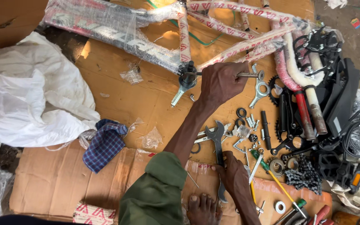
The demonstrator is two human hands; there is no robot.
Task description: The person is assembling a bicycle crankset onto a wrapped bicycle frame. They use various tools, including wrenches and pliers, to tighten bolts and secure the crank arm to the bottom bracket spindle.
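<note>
Flattened cardboard (117, 96) covers the ground as work surface; all positions ref. the open-end wrench (217, 143) at lower centre.

Nearest: bare foot (203, 208) just below-left of wrench handle. Right hand (234, 177) is closed around the handle's lower part, wrench head pointing away from the person. Green sleeve (159, 191) lies left of handle.

Right of wrench: green-handled screwdriver (267, 171), loose nuts, washers and short bolts (251, 123), then bike chain (307, 175) and black pedal (346, 173) further right.

Left of wrench: checked blue cloth (105, 143), then white plastic sheet (26, 100) well apart.

Above wrench: left hand (221, 83), arm crossing over, is clenched on a metal axle/spindle (248, 75) that sticks out to the right; bottom-bracket shell (188, 71) of the frame sits just left of the fist.

Farthest: wrapped bike frame (117, 29), tubes in clear film and printed tape, spans the top. Black chainring and crank (286, 112) lie upper right of wrench.
</note>
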